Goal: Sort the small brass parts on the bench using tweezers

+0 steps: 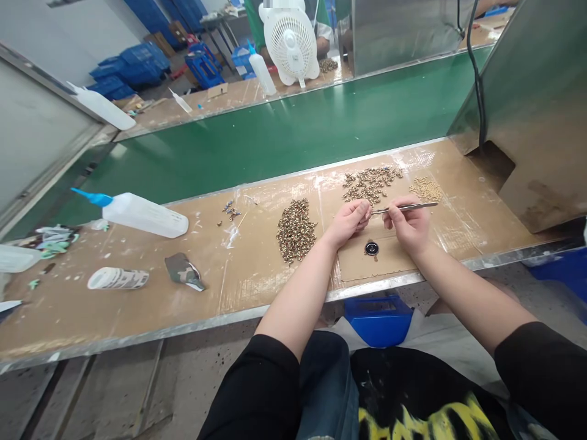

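Note:
My right hand (409, 225) is closed around a pair of metal tweezers (419, 206), whose tips point left toward my other hand. The fingers of my left hand (351, 221) are pinched together at those tips; whatever they hold is too small to make out. Below, between the two hands, a small round black piece (371, 248) lies on a cardboard sheet (355, 269). Just beyond my hands is a loose spread of small brass-coloured metal parts (371, 184). Small pale beads (425, 188) lie past my right hand. To the left sits a denser pile of metal parts (296, 231).
Left on the bench are a white squeeze bottle (144, 214) with a blue nozzle, a small tub (118, 278) on its side and a camouflage scrap (184, 271). Behind runs a green conveyor belt (284, 131). A metal housing (536, 128) bounds the right; a fan (291, 43) stands opposite.

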`<state>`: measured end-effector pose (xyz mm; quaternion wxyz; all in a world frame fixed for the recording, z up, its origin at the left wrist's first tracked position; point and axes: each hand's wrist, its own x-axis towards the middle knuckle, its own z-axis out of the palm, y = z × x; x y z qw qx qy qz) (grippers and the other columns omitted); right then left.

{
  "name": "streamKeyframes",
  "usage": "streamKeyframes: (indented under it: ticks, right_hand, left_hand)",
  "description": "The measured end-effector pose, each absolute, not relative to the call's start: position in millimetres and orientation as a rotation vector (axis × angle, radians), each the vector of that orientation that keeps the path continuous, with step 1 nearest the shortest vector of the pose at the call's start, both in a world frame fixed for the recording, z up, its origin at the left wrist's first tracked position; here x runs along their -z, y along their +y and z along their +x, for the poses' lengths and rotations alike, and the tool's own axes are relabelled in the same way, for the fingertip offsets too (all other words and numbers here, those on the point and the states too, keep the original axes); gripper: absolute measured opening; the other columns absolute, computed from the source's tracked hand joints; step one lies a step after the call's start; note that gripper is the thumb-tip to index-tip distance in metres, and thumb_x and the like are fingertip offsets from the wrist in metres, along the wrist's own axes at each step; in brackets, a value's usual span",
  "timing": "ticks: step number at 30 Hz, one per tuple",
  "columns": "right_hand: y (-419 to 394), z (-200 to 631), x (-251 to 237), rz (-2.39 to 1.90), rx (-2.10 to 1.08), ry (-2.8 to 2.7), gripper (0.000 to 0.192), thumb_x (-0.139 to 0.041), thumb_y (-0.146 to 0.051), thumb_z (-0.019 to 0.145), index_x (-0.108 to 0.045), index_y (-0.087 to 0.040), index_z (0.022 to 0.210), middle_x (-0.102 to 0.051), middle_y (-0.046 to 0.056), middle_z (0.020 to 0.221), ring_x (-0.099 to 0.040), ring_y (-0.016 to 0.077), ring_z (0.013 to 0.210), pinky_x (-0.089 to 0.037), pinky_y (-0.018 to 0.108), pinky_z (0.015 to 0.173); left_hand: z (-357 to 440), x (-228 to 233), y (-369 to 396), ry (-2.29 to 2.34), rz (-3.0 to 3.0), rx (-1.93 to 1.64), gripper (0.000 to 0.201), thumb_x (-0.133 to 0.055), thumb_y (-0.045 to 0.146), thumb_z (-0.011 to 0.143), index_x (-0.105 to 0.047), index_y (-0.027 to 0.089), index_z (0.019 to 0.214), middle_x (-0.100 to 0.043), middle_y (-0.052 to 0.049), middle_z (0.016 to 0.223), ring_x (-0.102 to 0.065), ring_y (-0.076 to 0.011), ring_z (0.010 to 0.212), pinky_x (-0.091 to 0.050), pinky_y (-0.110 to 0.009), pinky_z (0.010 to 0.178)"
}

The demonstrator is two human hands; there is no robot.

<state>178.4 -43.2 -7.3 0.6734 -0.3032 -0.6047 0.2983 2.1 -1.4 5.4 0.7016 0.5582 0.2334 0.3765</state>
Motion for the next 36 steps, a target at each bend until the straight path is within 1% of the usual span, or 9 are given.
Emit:
streamKeyframes:
  ticks: [11, 15, 21, 25, 27, 30, 32, 34, 36]
  right_hand:
    - [-46, 175, -2, -0.798, -0.771, -1.342, 0.029, -0.072, -0.053, 0.1, -0.065, -0.025, 0.093, -0.069, -0.001, 0.075, -0.062, 0.013, 0.054, -0.051, 0.029, 0.052]
    - [-46, 175, -1, -0.799, -0.77, -1.342, 0.028, -0.071, -0.052, 0.101, -0.065, -0.025, 0.094, -0.069, -0.001, 0.074, -0.061, 0.0124, 0.054, -0.05, 0.028, 0.051]
    - [-46, 175, -3, -0.77, -0.762, -1.364, 0.025, -0.07, -0.047, 0.103, -0.065, -0.025, 0.093, -0.066, -0.001, 0.073, -0.06, 0.0122, 0.055, -0.048, 0.028, 0.052]
    - [-47, 176, -3, -0.786, -0.754, -1.368, 0.027, -0.07, -0.048, 0.103, -0.064, -0.024, 0.092, -0.065, -0.001, 0.072, -0.059, 0.0125, 0.054, -0.047, 0.028, 0.052]
    - [-46, 176, -3, -0.806, -0.759, -1.37, 0.029, -0.07, -0.051, 0.102, -0.064, -0.024, 0.09, -0.064, -0.001, 0.072, -0.058, 0.0127, 0.054, -0.047, 0.029, 0.051]
    - [-46, 177, -2, -0.832, -0.756, -1.359, 0.031, -0.071, -0.053, 0.101, -0.065, -0.024, 0.089, -0.064, -0.001, 0.071, -0.057, 0.0129, 0.053, -0.046, 0.029, 0.05]
    - [-46, 177, -2, -0.838, -0.744, -1.34, 0.031, -0.071, -0.051, 0.101, -0.065, -0.024, 0.088, -0.064, -0.001, 0.07, -0.057, 0.0125, 0.052, -0.046, 0.029, 0.049]
    - [-46, 176, -1, -0.836, -0.742, -1.317, 0.029, -0.071, -0.05, 0.101, -0.065, -0.024, 0.089, -0.064, -0.001, 0.07, -0.057, 0.0124, 0.051, -0.045, 0.028, 0.048]
    - [-47, 176, -1, -0.838, -0.75, -1.292, 0.03, -0.072, -0.052, 0.101, -0.065, -0.025, 0.09, -0.064, -0.002, 0.069, -0.057, 0.0125, 0.05, -0.044, 0.028, 0.047]
  left_hand:
    - [1, -4, -2, 0.558, 1.259, -0.795, 0.061, -0.066, 0.075, 0.091, -0.048, 0.02, 0.074, -0.035, 0.009, 0.056, -0.026, -0.0053, 0.046, -0.016, -0.023, 0.046]
    - [1, -5, -3, 0.546, 1.254, -0.804, 0.06, -0.067, 0.073, 0.092, -0.047, 0.02, 0.074, -0.036, 0.008, 0.058, -0.027, -0.0053, 0.046, -0.016, -0.024, 0.047]
    - [1, -4, -2, 0.594, 1.296, -0.787, 0.061, -0.065, 0.077, 0.091, -0.048, 0.02, 0.074, -0.035, 0.008, 0.058, -0.027, -0.0063, 0.048, -0.018, -0.024, 0.048]
    - [1, -1, 0, 0.668, 1.396, -0.866, 0.06, -0.063, 0.075, 0.093, -0.049, 0.02, 0.074, -0.038, 0.007, 0.06, -0.03, -0.0076, 0.051, -0.023, -0.025, 0.051]
    - [2, 1, 0, 0.705, 1.493, -0.923, 0.059, -0.061, 0.072, 0.096, -0.052, 0.019, 0.073, -0.042, 0.005, 0.062, -0.034, -0.0084, 0.054, -0.027, -0.026, 0.054]
    - [2, 3, 1, 0.745, 1.595, -0.983, 0.059, -0.053, 0.072, 0.1, -0.058, 0.018, 0.076, -0.048, 0.002, 0.066, -0.04, -0.0105, 0.059, -0.032, -0.027, 0.058]
    - [2, 6, 3, 0.776, 1.599, -1.022, 0.06, -0.047, 0.073, 0.102, -0.06, 0.018, 0.08, -0.049, 0.002, 0.067, -0.043, -0.0118, 0.061, -0.033, -0.028, 0.061]
    - [2, 8, 5, 0.838, 1.579, -1.074, 0.058, -0.047, 0.072, 0.102, -0.056, 0.02, 0.078, -0.047, 0.003, 0.067, -0.043, -0.0126, 0.063, -0.034, -0.028, 0.063]
    - [1, 9, 7, 0.914, 1.566, -1.12, 0.055, -0.052, 0.068, 0.101, -0.049, 0.021, 0.074, -0.044, 0.004, 0.067, -0.042, -0.0129, 0.065, -0.034, -0.028, 0.065]
